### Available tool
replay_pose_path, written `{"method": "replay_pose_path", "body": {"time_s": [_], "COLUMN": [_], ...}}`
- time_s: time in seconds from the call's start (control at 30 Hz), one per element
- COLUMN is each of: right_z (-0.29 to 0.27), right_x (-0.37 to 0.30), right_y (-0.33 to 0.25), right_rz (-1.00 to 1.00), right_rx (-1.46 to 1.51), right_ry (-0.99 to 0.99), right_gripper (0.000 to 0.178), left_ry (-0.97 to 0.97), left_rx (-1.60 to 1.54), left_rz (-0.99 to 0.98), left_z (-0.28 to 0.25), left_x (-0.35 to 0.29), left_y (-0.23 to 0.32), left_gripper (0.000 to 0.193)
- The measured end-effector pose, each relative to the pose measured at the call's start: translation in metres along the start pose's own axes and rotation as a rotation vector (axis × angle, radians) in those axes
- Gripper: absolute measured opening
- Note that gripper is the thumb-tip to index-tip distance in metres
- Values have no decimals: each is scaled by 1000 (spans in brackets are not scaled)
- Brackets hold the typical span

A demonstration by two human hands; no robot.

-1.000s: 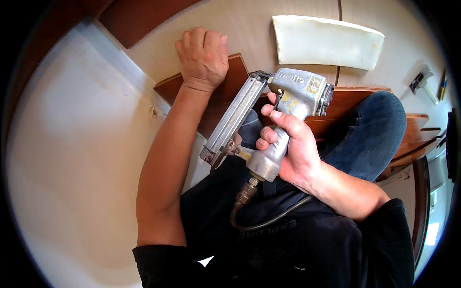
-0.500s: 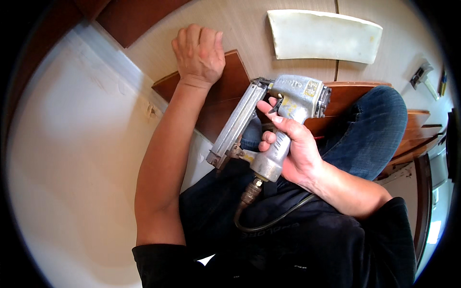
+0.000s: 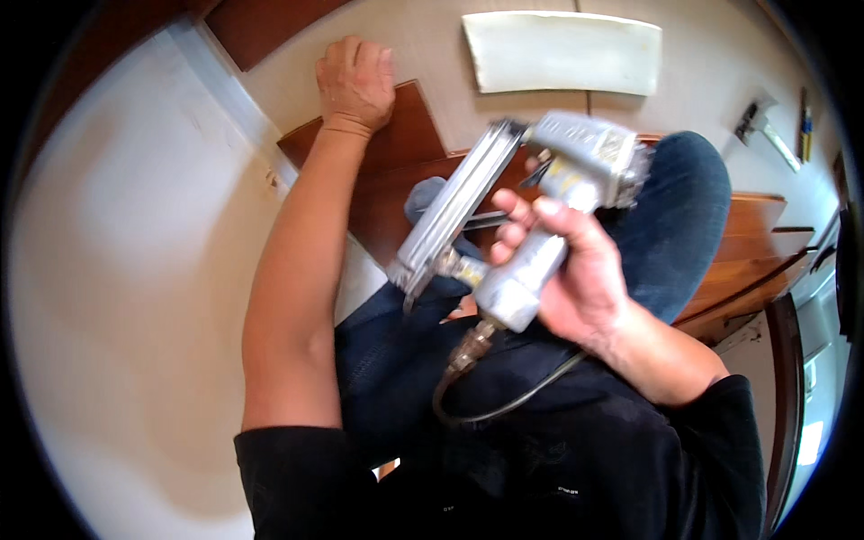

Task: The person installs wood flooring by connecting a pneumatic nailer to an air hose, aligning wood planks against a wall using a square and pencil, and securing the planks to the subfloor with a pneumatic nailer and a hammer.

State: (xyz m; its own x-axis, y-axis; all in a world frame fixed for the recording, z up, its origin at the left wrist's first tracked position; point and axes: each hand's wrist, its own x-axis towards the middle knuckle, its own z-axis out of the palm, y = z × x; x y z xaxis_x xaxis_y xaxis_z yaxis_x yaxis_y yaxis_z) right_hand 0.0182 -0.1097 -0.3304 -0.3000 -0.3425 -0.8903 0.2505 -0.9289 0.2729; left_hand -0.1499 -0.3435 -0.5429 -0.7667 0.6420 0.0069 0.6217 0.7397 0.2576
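Note:
My right hand [image 3: 585, 279] grips the handle of a silver pneumatic nail gun [image 3: 526, 279], held above my lap. Its long magazine slants down to the left, and an air hose [image 3: 504, 414] runs from its base. The fingers lie around the handle, below the trigger. My left hand [image 3: 358, 85] is curled at the far edge of a reddish-brown wooden board [image 3: 416, 121], fingers bent under. Whatever may be inside those fingers is hidden. Part of the board lies beneath the left wrist.
A white curved slab [image 3: 562, 54] lies on the beige surface [image 3: 432, 45] ahead. Off to the right are a hammer-like tool [image 3: 765, 135] and a slim yellow-and-dark tool [image 3: 805, 126]. More brown boards [image 3: 742, 243] are beyond my bent knee [image 3: 693, 225]. A white wall-like surface [image 3: 135, 297] fills the left side.
The nail gun has swung slightly right and up in my right hand, blurred by motion. My left hand stays curled by the board's edge. The whole view has shifted a little.

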Motion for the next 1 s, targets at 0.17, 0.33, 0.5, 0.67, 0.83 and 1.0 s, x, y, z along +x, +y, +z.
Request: {"method": "replay_pose_path", "body": {"time_s": [0.17,0.33,0.5,0.67,0.83,1.0], "right_z": [-22,-71,-145,-165,-174,-168], "right_x": [-80,-173,-168,-140,-79,-89], "right_y": [-105,-190,-182,-141,-139,-137], "right_rz": [-312,-545,-769,-751,-430,-464], "right_rx": [114,-150,-523,-701,-560,-552], "right_ry": [-448,-611,-371,-284,-517,-583], "right_gripper": [43,55,24,26,37,22], "left_ry": [-7,-121,-777,-344,-339,-337], "left_rx": [128,-29,-8,-166,-116,54], "left_rz": [-5,-4,211,630,545,526], "left_z": [-6,-33,-75,-15,34,57], "left_x": [2,29,-67,-139,-141,-156], "left_y": [1,53,187,222,275,317], "left_gripper": [20,25,56,48,23,29]}}
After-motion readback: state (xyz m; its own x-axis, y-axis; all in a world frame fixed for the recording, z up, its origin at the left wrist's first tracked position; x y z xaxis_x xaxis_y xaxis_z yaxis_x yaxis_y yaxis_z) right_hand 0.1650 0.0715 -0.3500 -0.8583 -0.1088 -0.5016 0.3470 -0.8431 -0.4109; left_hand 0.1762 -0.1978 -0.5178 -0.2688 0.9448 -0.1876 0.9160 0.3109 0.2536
